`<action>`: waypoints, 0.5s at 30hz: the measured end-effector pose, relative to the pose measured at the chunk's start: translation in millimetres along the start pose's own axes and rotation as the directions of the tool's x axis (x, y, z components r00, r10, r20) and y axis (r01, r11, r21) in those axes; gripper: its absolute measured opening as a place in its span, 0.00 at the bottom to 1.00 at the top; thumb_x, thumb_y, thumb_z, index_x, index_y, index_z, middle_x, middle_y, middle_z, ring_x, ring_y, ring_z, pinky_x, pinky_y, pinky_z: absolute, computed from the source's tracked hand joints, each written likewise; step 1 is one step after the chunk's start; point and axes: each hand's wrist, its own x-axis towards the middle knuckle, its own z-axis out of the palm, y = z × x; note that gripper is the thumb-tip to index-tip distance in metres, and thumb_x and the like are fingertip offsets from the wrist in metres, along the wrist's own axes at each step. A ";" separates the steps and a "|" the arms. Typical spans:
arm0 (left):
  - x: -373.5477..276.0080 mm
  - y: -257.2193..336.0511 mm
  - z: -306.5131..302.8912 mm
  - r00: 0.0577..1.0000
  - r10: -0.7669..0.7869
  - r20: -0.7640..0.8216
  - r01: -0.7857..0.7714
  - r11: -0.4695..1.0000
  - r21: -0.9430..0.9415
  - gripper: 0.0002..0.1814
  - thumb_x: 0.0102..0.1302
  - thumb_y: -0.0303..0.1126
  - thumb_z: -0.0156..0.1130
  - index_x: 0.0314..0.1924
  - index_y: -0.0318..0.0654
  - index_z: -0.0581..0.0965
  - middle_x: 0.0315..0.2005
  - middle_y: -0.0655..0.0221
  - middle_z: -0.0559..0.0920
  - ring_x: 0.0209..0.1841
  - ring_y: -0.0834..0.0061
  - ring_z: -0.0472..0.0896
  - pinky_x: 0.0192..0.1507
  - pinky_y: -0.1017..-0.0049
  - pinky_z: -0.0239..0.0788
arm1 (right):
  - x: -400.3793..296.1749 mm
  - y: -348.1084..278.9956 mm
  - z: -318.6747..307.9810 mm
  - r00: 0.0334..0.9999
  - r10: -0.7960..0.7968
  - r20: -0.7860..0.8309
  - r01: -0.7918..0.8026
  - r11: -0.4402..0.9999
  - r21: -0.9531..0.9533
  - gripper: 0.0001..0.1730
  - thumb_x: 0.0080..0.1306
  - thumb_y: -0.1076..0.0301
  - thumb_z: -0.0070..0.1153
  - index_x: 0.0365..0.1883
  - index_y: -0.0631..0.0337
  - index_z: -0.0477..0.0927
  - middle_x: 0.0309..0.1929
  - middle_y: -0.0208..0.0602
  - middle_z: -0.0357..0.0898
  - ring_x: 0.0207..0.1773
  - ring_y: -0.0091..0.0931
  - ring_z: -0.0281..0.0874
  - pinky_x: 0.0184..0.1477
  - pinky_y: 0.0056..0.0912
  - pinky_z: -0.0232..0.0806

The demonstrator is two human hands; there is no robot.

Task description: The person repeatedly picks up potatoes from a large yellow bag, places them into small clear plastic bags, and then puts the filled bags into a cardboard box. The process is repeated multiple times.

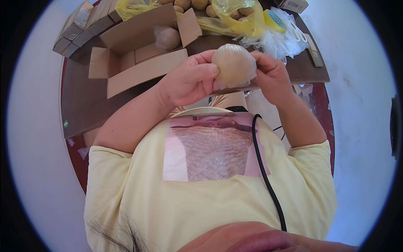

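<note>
A round, tan potato (234, 66) in a clear plastic bag is held up over the table's front edge. My left hand (195, 74) grips its left side, thumb in front. On the right, the fingers of my right hand (272, 75) pinch the plastic at the potato's side. An open cardboard box (146, 71) stands to the left beyond my left forearm, its flaps spread. Inside it, at the right end, lies another potato in clear plastic (168, 38).
At the back, several unwrapped potatoes (199, 3) lie among yellow plastic bags (252, 23). A heap of clear plastic bags (281, 39) lies at right. Closed cardboard boxes (85, 23) line the far left of the brown table (91, 107). A black cable (264, 176) hangs over my shirt.
</note>
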 end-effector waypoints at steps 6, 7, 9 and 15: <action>-2.1 3.3 5.7 0.980 0.127 -0.151 -0.119 0.991 0.064 0.28 0.62 0.37 0.65 0.59 0.35 0.67 0.50 0.67 0.76 0.50 0.76 0.76 0.54 0.74 0.68 | -8.3 -5.5 9.1 0.983 0.165 0.080 -0.183 0.882 0.434 0.22 0.63 0.72 0.58 0.56 0.63 0.72 0.51 0.31 0.75 0.50 0.19 0.72 0.49 0.23 0.67; -3.3 4.1 6.3 0.977 0.132 -0.169 -0.118 0.989 0.089 0.26 0.62 0.33 0.64 0.58 0.35 0.68 0.49 0.67 0.76 0.50 0.77 0.76 0.54 0.75 0.69 | -9.7 -8.4 11.5 0.984 0.162 0.072 -0.177 0.887 0.425 0.24 0.63 0.70 0.58 0.57 0.63 0.71 0.51 0.31 0.75 0.50 0.20 0.71 0.50 0.23 0.67; -4.8 5.1 10.6 0.966 0.156 -0.204 -0.120 0.976 0.180 0.25 0.62 0.30 0.64 0.57 0.36 0.68 0.48 0.68 0.76 0.50 0.78 0.76 0.54 0.76 0.69 | -11.1 -13.6 19.2 0.986 0.158 0.055 -0.167 0.898 0.408 0.26 0.63 0.68 0.59 0.59 0.64 0.69 0.51 0.31 0.74 0.52 0.20 0.71 0.50 0.25 0.66; -13.3 24.2 31.9 0.913 0.257 -0.315 -0.080 0.873 0.481 0.30 0.56 0.25 0.68 0.59 0.37 0.67 0.47 0.70 0.75 0.52 0.78 0.74 0.56 0.75 0.67 | -2.5 -18.0 33.4 0.985 0.169 0.019 -0.157 0.864 0.478 0.26 0.63 0.66 0.60 0.58 0.63 0.68 0.51 0.32 0.74 0.50 0.21 0.71 0.49 0.27 0.67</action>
